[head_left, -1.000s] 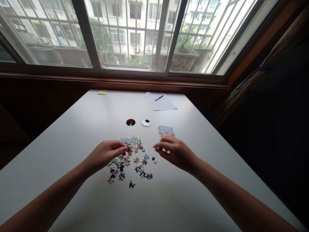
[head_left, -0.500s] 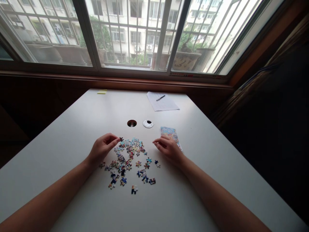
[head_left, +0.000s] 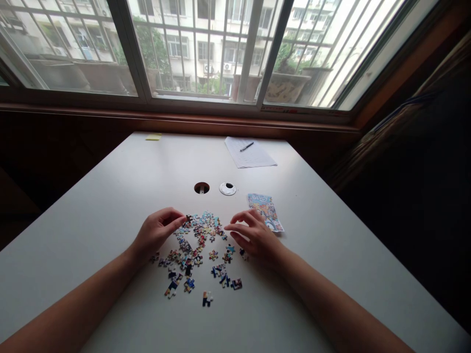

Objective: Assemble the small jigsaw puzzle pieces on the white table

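Between thumb and fingertips, my left hand [head_left: 159, 229] pinches a dark jigsaw puzzle piece [head_left: 189, 218] above the upper left of a loose pile of puzzle pieces [head_left: 206, 226]. My right hand [head_left: 253, 231] hovers at the right side of the pile with its fingers apart and nothing visible in them. Several pieces lie nearer to me, among them a joined-looking blue cluster [head_left: 220, 272], a dark piece [head_left: 236, 284] and a single orange, black and white piece [head_left: 207, 298]. Behind my right hand is a colourful picture sheet [head_left: 265, 208], partly covered by its fingers.
The white table [head_left: 110, 196] has a round cable hole [head_left: 201, 188], with its loose cover [head_left: 227, 189] beside it. Farther back lie papers [head_left: 248, 156] with a pen [head_left: 246, 146] on top, and yellow sticky notes [head_left: 153, 137]. A barred window stands beyond the table.
My right hand has moved left and slightly down, off the picture sheet toward the pile, its fingers spreading. My left hand has shifted slightly right and down with its piece. The view has tilted slightly.
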Demonstrator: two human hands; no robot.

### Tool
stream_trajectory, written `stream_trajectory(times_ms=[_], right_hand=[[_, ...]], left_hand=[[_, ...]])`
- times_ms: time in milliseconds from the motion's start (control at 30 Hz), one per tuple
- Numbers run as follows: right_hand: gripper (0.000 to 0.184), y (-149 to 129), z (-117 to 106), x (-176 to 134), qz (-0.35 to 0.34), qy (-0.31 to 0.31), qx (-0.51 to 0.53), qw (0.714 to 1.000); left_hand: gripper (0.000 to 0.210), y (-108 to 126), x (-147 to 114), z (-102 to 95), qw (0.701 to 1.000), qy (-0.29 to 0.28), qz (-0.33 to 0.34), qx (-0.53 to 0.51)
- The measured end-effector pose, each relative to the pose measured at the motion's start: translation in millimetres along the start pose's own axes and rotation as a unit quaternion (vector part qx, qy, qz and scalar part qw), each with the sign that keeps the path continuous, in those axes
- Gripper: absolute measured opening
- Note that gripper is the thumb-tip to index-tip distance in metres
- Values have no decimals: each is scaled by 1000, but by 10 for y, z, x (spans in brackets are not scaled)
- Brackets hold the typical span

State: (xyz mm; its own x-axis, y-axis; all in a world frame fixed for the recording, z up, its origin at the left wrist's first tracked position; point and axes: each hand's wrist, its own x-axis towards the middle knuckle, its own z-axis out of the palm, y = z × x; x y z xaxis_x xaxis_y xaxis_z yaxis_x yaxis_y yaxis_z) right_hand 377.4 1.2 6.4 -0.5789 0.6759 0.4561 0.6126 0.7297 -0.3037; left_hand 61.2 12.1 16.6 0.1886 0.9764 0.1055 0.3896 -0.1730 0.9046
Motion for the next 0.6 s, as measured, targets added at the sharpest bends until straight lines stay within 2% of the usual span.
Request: stream_trajectory(times_ms=[300,467,600], right_hand=[[38,-167,-21,23,-38,-70,-11,997],[39,-214,-57,48,-56,-98,-24,993],[37,-201,-54,49,-57,-94,-24,994]], left_hand=[[29,-11,33,31,990,-30,84,113],[28,17,42,33,985,-39,96,136],[26,39,36,33,983,-47,99,146]])
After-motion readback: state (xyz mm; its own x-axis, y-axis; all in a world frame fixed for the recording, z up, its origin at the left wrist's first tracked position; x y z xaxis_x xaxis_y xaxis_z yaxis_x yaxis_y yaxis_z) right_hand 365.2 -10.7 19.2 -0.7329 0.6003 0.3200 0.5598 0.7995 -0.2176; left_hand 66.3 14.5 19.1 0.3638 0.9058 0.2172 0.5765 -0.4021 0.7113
